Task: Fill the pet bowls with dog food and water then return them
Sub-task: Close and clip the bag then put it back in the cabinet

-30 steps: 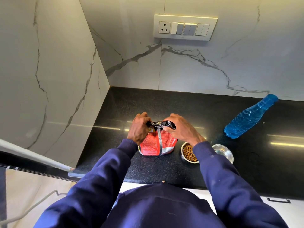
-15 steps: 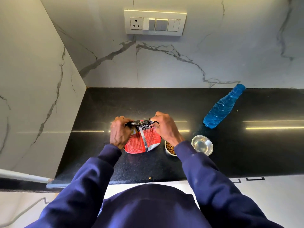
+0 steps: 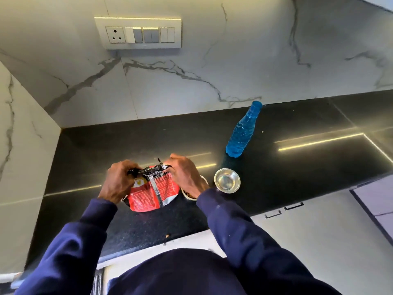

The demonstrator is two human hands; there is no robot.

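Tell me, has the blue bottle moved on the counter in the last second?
No. The blue bottle stands at the same spot near the back edge of the counter, just behind the steel bowl; only the camera view shifted.

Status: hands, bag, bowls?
Top of red foil dog food bag pinched by left hand and right hand. Right wrist half hides bowl of brown kibble. Untouched: small steel bowl, blue plastic bottle.

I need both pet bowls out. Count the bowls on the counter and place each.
2. A steel bowl stands in the open, nearer than the blue bottle. A kibble bowl is mostly hidden under the right hand, beside the red bag.
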